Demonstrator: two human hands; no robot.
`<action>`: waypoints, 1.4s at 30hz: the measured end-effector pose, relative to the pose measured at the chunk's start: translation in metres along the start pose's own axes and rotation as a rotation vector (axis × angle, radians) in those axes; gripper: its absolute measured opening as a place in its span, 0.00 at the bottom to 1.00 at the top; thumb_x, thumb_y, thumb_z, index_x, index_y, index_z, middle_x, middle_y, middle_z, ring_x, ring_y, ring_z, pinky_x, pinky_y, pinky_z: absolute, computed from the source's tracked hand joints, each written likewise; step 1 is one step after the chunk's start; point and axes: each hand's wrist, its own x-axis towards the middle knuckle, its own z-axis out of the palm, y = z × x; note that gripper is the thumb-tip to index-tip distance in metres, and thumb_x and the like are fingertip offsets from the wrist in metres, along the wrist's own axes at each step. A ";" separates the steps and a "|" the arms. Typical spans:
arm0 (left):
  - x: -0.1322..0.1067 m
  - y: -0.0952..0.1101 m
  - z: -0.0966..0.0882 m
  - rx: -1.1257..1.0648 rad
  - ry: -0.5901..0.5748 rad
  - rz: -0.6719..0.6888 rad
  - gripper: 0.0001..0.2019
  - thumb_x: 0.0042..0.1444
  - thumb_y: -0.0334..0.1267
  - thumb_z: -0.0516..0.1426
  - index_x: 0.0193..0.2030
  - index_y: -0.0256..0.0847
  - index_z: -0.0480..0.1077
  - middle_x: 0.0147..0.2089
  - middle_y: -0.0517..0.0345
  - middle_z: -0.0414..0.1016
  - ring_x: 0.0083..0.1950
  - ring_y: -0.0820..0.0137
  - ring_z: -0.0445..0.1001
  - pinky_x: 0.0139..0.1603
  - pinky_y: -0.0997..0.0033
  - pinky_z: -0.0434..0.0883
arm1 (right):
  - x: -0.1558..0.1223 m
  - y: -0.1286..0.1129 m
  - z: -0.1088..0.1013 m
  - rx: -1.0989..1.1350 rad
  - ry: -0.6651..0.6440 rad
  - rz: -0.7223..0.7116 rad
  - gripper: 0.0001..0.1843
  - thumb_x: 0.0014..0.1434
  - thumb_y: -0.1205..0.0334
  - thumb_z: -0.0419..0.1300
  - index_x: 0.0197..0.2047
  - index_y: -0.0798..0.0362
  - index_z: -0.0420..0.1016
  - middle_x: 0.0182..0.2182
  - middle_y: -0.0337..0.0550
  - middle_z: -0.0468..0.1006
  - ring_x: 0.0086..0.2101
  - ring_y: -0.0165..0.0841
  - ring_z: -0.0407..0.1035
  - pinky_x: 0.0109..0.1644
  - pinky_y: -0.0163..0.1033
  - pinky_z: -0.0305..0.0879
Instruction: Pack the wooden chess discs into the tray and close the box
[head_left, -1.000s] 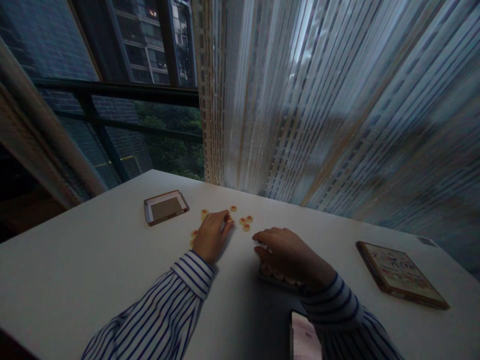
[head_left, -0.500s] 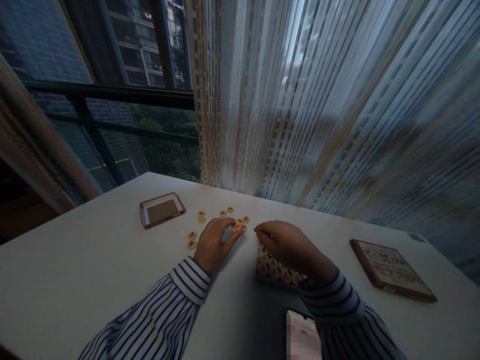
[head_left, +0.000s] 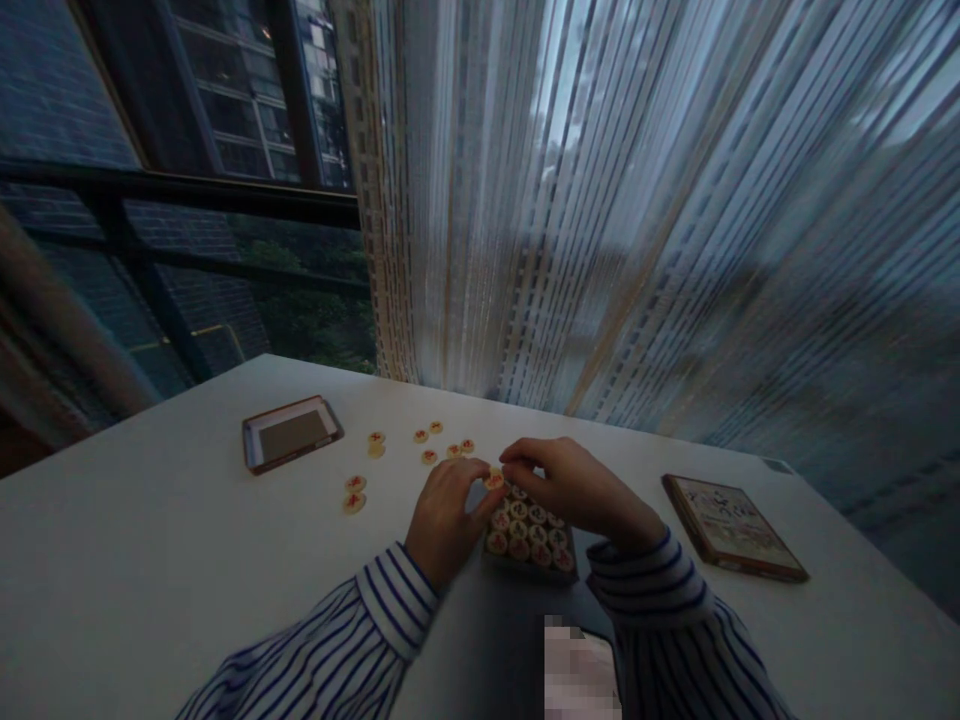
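Observation:
A round, pale Chinese chess piece [head_left: 493,479] with a red character is pinched between the thumb and fingers of my left hand [head_left: 444,515]. The bent fingers of my right hand [head_left: 574,485] close in on that piece's right edge, just above the box. Below both hands an open box [head_left: 531,574] holds rows of chess pieces with red and dark characters; its far right part is hidden behind my right hand. Several loose pieces lie beyond my left hand, among them one red-marked piece [head_left: 428,457]. To the left two more pieces [head_left: 354,502] lie close together.
On the white table [head_left: 187,540], a shallow box lid or tray [head_left: 292,436] lies at the back left. A flat box with a printed cover [head_left: 735,525] lies at the right. A phone [head_left: 581,670], partly blurred out, is near the front edge. A string curtain [head_left: 480,200] hangs behind.
My left hand has moved right, from the loose pieces to the box, bringing a chess piece to my right fingertips. The view has shifted slightly, and more of the box shows.

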 end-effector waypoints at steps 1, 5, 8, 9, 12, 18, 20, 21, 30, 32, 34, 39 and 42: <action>-0.002 0.002 0.001 -0.004 0.008 -0.003 0.09 0.53 0.38 0.56 0.40 0.42 0.63 0.35 0.55 0.74 0.38 0.68 0.73 0.40 0.65 0.72 | 0.000 0.001 0.000 0.006 -0.011 -0.001 0.13 0.57 0.61 0.50 0.39 0.52 0.75 0.34 0.41 0.78 0.35 0.31 0.70 0.40 0.34 0.60; -0.007 0.006 0.004 -0.020 0.032 -0.008 0.09 0.53 0.39 0.56 0.39 0.42 0.62 0.34 0.56 0.73 0.36 0.69 0.73 0.37 0.67 0.71 | 0.000 0.002 0.001 0.077 -0.055 0.003 0.13 0.55 0.63 0.51 0.37 0.52 0.76 0.32 0.40 0.78 0.33 0.30 0.70 0.37 0.33 0.61; -0.009 0.007 0.005 -0.029 0.030 -0.022 0.09 0.53 0.39 0.57 0.39 0.42 0.62 0.34 0.57 0.73 0.36 0.69 0.72 0.37 0.68 0.71 | 0.000 0.003 0.002 0.120 -0.085 0.006 0.13 0.55 0.63 0.51 0.37 0.53 0.76 0.31 0.40 0.78 0.32 0.29 0.70 0.36 0.33 0.61; -0.010 0.007 0.005 -0.032 0.029 -0.028 0.09 0.52 0.39 0.57 0.39 0.42 0.63 0.34 0.57 0.73 0.36 0.69 0.72 0.37 0.68 0.71 | 0.001 0.003 0.002 0.130 -0.092 0.001 0.12 0.55 0.63 0.51 0.37 0.53 0.76 0.31 0.40 0.78 0.31 0.29 0.70 0.36 0.32 0.61; -0.011 0.006 0.007 -0.045 0.037 -0.030 0.10 0.52 0.38 0.58 0.40 0.42 0.63 0.34 0.57 0.73 0.36 0.69 0.72 0.38 0.68 0.71 | 0.001 0.005 0.002 0.147 -0.094 -0.022 0.12 0.55 0.63 0.52 0.37 0.54 0.76 0.30 0.40 0.78 0.31 0.29 0.70 0.36 0.32 0.61; -0.013 0.008 0.005 -0.129 0.017 -0.114 0.11 0.50 0.39 0.59 0.40 0.41 0.65 0.35 0.56 0.74 0.37 0.69 0.73 0.38 0.68 0.72 | 0.000 0.007 0.002 0.155 -0.082 -0.028 0.12 0.55 0.63 0.52 0.37 0.54 0.76 0.30 0.40 0.78 0.31 0.28 0.70 0.36 0.32 0.61; -0.014 0.010 0.004 -0.207 -0.021 -0.244 0.11 0.49 0.40 0.59 0.39 0.41 0.67 0.35 0.55 0.75 0.36 0.68 0.73 0.38 0.67 0.72 | -0.001 0.008 0.001 0.156 -0.076 -0.025 0.12 0.55 0.63 0.52 0.37 0.54 0.76 0.30 0.40 0.78 0.31 0.28 0.70 0.36 0.32 0.61; -0.015 0.011 0.003 -0.263 -0.046 -0.335 0.12 0.49 0.41 0.59 0.39 0.41 0.68 0.35 0.55 0.76 0.36 0.68 0.74 0.37 0.67 0.73 | -0.002 0.009 0.000 0.153 -0.073 -0.026 0.12 0.56 0.62 0.52 0.37 0.54 0.76 0.30 0.40 0.78 0.31 0.28 0.70 0.36 0.32 0.61; -0.009 0.013 0.002 -0.939 -0.145 -1.101 0.14 0.40 0.44 0.62 0.30 0.36 0.74 0.24 0.57 0.77 0.28 0.70 0.74 0.31 0.72 0.72 | -0.001 0.010 0.002 0.125 -0.120 -0.087 0.13 0.57 0.63 0.51 0.39 0.53 0.76 0.34 0.41 0.79 0.36 0.30 0.71 0.40 0.33 0.62; -0.009 0.014 0.003 -1.011 -0.148 -1.192 0.15 0.36 0.44 0.64 0.28 0.35 0.74 0.23 0.56 0.77 0.27 0.71 0.74 0.31 0.72 0.71 | 0.000 0.010 0.004 0.113 -0.124 -0.093 0.13 0.57 0.63 0.51 0.39 0.53 0.76 0.35 0.42 0.79 0.36 0.31 0.71 0.41 0.34 0.62; -0.010 0.014 0.004 -1.072 -0.149 -1.252 0.16 0.34 0.43 0.66 0.29 0.35 0.74 0.24 0.55 0.77 0.27 0.70 0.74 0.33 0.71 0.71 | 0.001 0.009 0.006 0.098 -0.123 -0.088 0.13 0.57 0.63 0.51 0.39 0.53 0.76 0.35 0.41 0.79 0.36 0.31 0.71 0.40 0.34 0.62; -0.014 0.010 0.006 -1.177 -0.135 -1.253 0.18 0.35 0.41 0.66 0.34 0.35 0.76 0.30 0.52 0.79 0.31 0.69 0.75 0.38 0.67 0.71 | -0.001 0.004 0.003 0.066 -0.107 -0.083 0.13 0.58 0.63 0.50 0.39 0.53 0.76 0.35 0.42 0.79 0.36 0.30 0.71 0.40 0.34 0.62; -0.014 0.009 0.006 -1.156 -0.125 -1.204 0.16 0.37 0.42 0.65 0.35 0.35 0.76 0.33 0.51 0.79 0.33 0.69 0.75 0.40 0.68 0.71 | -0.004 0.001 0.003 0.017 -0.108 -0.093 0.13 0.58 0.62 0.51 0.41 0.53 0.75 0.36 0.43 0.78 0.37 0.32 0.71 0.40 0.35 0.62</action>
